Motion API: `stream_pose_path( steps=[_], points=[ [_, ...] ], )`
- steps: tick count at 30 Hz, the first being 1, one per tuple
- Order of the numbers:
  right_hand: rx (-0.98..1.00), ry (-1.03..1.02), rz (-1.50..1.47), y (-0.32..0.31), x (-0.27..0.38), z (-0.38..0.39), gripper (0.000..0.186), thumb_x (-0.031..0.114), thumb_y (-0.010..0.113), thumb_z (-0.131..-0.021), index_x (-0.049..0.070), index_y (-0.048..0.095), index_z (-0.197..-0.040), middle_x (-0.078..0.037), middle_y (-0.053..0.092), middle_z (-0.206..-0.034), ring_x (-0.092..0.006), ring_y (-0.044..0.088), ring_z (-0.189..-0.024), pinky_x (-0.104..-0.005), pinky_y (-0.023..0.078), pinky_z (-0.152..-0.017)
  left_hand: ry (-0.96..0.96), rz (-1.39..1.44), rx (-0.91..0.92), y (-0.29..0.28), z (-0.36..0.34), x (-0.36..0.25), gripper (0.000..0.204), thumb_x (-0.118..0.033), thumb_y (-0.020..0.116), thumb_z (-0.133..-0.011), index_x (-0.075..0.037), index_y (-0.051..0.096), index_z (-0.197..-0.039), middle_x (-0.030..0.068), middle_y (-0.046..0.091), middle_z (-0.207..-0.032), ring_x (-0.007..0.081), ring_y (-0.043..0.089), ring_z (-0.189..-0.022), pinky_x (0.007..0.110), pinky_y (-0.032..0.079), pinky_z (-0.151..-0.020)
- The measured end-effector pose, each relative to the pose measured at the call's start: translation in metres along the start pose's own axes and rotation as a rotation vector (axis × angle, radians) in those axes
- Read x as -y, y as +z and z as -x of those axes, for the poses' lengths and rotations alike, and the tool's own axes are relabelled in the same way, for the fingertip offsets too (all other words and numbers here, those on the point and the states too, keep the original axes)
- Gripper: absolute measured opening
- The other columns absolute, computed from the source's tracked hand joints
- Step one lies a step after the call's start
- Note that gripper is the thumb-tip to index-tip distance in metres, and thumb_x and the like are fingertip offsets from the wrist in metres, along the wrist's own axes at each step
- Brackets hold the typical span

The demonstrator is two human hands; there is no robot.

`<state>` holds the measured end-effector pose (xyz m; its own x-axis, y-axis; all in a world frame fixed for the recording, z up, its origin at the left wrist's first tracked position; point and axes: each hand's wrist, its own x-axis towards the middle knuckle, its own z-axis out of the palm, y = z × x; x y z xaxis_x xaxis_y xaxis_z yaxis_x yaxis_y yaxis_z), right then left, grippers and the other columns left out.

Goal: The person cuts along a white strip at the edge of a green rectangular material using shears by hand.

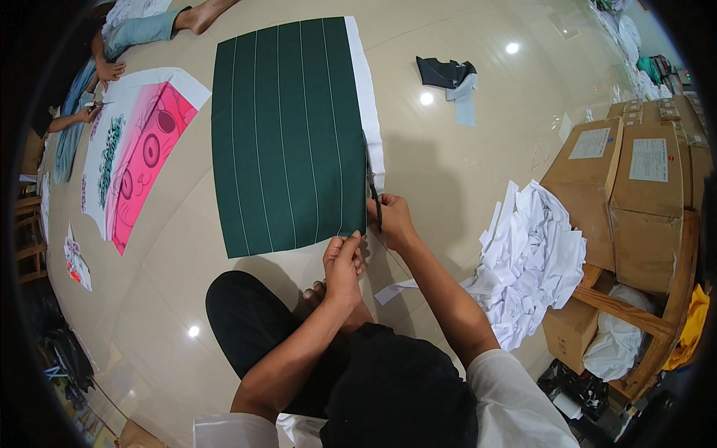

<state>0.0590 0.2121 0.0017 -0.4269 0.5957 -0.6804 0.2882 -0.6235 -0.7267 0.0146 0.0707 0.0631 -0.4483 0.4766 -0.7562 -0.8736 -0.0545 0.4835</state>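
Note:
A dark green panel (284, 134) with thin pale vertical lines lies flat on the floor, with a white strip (358, 75) along its right edge. At its lower right corner my left hand (343, 265) pinches the panel between closed fingers. My right hand (390, 220) is closed on black-handled scissors (378, 216), whose blades run up along the panel's right edge, partly hidden. A thin white offcut (396, 287) lies beneath my right forearm.
A pile of white scraps (530, 254) lies right, beside stacked cardboard boxes (582, 201) on wooden framing. Dark and pale offcuts (441, 73) lie above. At upper left, another person's hands (84, 116) work with scissors on a pink-and-white printed piece (146, 149).

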Motion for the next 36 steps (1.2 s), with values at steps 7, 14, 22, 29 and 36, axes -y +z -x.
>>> stream_pose_path(
  steps=[7, 14, 22, 29, 36],
  points=[
    [-0.009, -0.024, 0.027, 0.0, 0.0, 0.002, 0.027, 0.02, 0.077, -0.085, 0.003, 0.057, -0.076, -0.002, 0.054, -0.059, -0.0113, 0.049, -0.042, -0.0268, 0.036, -0.038, 0.004, -0.007, 0.005, 0.0, 0.0, -0.002, 0.019, -0.018, 0.069, -0.095, -0.01, 0.057, -0.082, -0.0049, 0.049, -0.068, 0.003, 0.038, -0.052, 0.021, 0.03, -0.047],
    [0.014, -0.032, -0.043, 0.002, 0.001, -0.007, 0.031, 0.021, 0.078, -0.084, 0.005, 0.054, -0.074, -0.001, 0.051, -0.058, -0.0121, 0.048, -0.042, -0.0284, 0.035, -0.038, 0.005, 0.008, 0.004, -0.001, 0.0, 0.0, 0.02, -0.017, 0.069, -0.095, -0.011, 0.056, -0.081, -0.0043, 0.05, -0.069, 0.0032, 0.039, -0.053, 0.021, 0.03, -0.047],
    [0.016, 0.02, -0.086, 0.007, 0.015, 0.003, 0.032, 0.022, 0.079, -0.085, 0.006, 0.054, -0.076, -0.001, 0.051, -0.06, -0.0127, 0.048, -0.043, -0.0277, 0.034, -0.039, 0.012, 0.035, -0.014, 0.0, 0.0, -0.004, 0.021, -0.016, 0.068, -0.095, -0.011, 0.054, -0.08, -0.004, 0.048, -0.066, 0.0035, 0.038, -0.052, 0.021, 0.03, -0.047],
    [0.016, -0.042, -0.03, 0.007, 0.014, -0.012, 0.036, 0.027, 0.082, -0.084, 0.007, 0.054, -0.075, -0.002, 0.052, -0.057, -0.0135, 0.048, -0.042, -0.0286, 0.035, -0.039, 0.01, 0.068, -0.006, 0.003, 0.003, -0.006, 0.02, -0.015, 0.068, -0.094, -0.01, 0.054, -0.08, -0.0039, 0.048, -0.066, 0.0035, 0.038, -0.052, 0.022, 0.03, -0.047],
    [-0.028, -0.015, -0.023, 0.015, 0.026, -0.017, 0.037, 0.027, 0.084, -0.081, 0.008, 0.054, -0.071, -0.001, 0.051, -0.057, -0.0127, 0.047, -0.042, -0.0293, 0.033, -0.04, 0.019, 0.085, -0.001, 0.002, 0.004, -0.008, 0.02, -0.015, 0.068, -0.094, -0.01, 0.054, -0.081, -0.0039, 0.049, -0.067, 0.0035, 0.039, -0.053, 0.022, 0.03, -0.048]
  ],
)
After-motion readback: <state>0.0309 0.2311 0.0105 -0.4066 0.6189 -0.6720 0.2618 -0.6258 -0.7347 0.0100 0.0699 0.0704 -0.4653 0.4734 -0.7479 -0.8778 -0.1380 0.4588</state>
